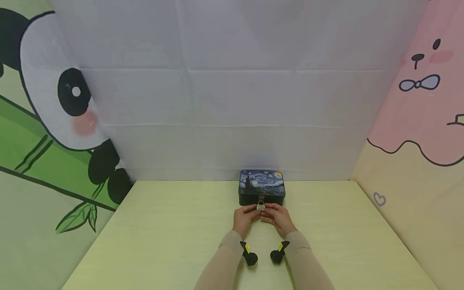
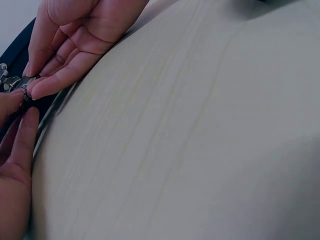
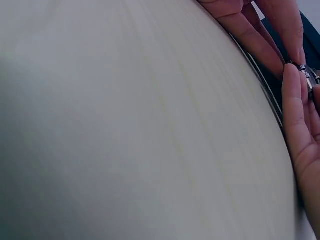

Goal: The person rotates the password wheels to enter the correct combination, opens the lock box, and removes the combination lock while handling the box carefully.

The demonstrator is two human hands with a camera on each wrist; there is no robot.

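Note:
A dark tin box [image 1: 262, 185] with a swirling blue night-sky picture on its lid stands shut at the back of the table. From the clasp on its front hangs a small silver combination padlock [image 1: 261, 207], its number wheels partly visible in the wrist views. My left hand [image 1: 245, 220] pinches the padlock from the left with thumb and fingers. On the opposite side, my right hand [image 1: 278, 218] holds it between thumb and fingertips. In the left wrist view the fingers [image 2: 55, 82] of the right hand cover part of the padlock.
The pale wood-grain table [image 1: 174, 229] reaches back to a white cloth backdrop [image 1: 232, 100]. Painted walls with a panda [image 1: 47, 80] and a pink figure [image 1: 417, 117] flank it. Black devices with yellow labels sit on the inner sides of both wrists.

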